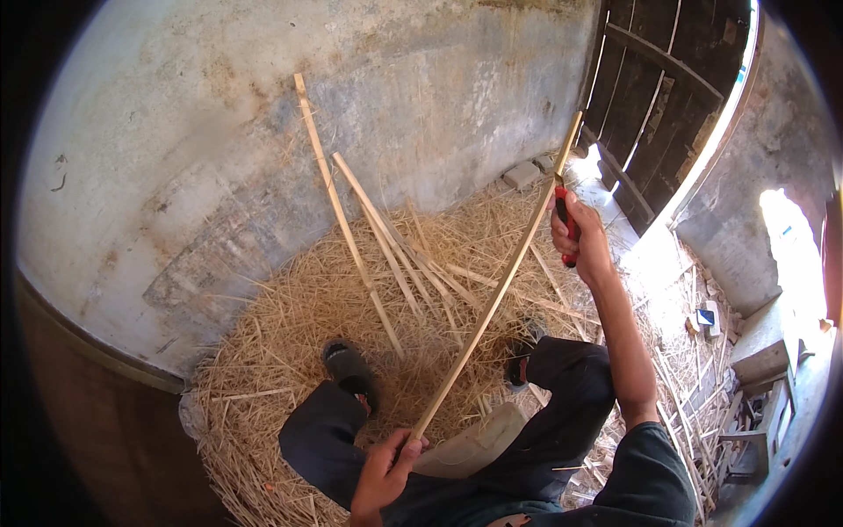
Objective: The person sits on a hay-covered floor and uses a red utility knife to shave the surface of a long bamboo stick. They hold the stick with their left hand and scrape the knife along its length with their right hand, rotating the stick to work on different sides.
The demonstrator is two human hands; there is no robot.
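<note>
My left hand (385, 472) is closed round the near end of a long, thin wooden strip (493, 309), low in front of my lap. The strip slants up and away to the right. My right hand (587, 235) grips a red and black handled knife (563, 211) close to the far part of that strip. Its blade lies at the strip's edge; whether it is cutting in, I cannot tell. Between my knees is a pale, flat piece (479, 439), partly hidden by my legs.
Straw-like shavings (281, 351) cover the floor. Several strips (347, 224) lean on the stained wall (219, 132) or lie on the shavings. A brick-like block (522, 176) sits by the wall, near a dark wooden door (654, 97). At right stands a small wooden stool-like frame (762, 430).
</note>
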